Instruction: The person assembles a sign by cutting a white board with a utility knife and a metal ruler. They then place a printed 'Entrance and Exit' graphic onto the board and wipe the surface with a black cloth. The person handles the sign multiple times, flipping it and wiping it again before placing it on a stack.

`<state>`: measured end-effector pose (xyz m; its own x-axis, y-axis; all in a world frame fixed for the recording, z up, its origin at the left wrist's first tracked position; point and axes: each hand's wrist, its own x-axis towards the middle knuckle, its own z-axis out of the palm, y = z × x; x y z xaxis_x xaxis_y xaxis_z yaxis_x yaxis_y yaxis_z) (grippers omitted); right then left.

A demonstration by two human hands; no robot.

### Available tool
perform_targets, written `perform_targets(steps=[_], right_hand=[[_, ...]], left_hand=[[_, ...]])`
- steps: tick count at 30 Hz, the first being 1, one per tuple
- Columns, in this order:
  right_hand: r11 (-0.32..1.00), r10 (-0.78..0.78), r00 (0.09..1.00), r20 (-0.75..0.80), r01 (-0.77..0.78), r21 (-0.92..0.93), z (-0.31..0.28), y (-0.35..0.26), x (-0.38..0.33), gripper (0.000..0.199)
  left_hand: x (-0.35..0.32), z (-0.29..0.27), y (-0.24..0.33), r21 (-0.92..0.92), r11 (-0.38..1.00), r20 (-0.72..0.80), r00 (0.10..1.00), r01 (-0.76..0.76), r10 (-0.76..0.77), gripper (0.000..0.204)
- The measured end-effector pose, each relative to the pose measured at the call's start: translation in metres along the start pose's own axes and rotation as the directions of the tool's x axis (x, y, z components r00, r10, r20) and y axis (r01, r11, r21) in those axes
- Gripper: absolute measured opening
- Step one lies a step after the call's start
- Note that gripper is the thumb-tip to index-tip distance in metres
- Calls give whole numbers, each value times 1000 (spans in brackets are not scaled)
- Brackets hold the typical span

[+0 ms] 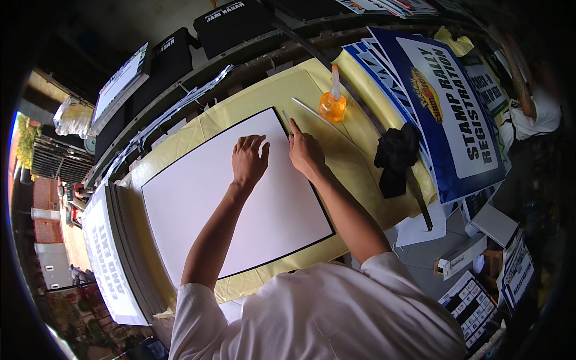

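Note:
A large white board with a thin black border lies on the yellow-covered table. My left hand rests on its upper part, palm down and holding nothing, with the fingers loosely stretched out. At the board's right black edge, my right hand is closed round a slim cutter, index finger extended along it. Most of the cutter is hidden by the hand; only its thin end shows past the fingertip. Beyond the right hand lies a narrow white strip, close to a spray bottle of orange liquid.
A black cloth lies at the table's right, beside blue-and-white printed boards. A stack of boards stands at the left edge. Black shirts lie along the back. Another person is at far right.

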<state>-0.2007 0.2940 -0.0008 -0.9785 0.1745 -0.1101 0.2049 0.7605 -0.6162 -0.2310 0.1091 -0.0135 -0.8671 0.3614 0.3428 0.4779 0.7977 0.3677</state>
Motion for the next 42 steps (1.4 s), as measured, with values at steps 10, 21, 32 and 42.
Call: perform_targets(steps=[10,21,32,42], right_hand=[[998,-49,998,32,50,-31,16,-7,35,52],[995,-96,995,-6,96,3,27,-4,36,52],[982,-175,980,-92,167,-92,37,-5,36,59],[990,-106,994,4,106,-97,23,-17,24,59]], left_hand=[[45,69,-13,148,988,-25,998,-46,50,57],[44,63,-12,103,994,-19,999,-36,38,55],[45,63,-13,148,989,44,999,-8,1,58],[45,67,-13,126,992,-21,1000,7,-5,54]])
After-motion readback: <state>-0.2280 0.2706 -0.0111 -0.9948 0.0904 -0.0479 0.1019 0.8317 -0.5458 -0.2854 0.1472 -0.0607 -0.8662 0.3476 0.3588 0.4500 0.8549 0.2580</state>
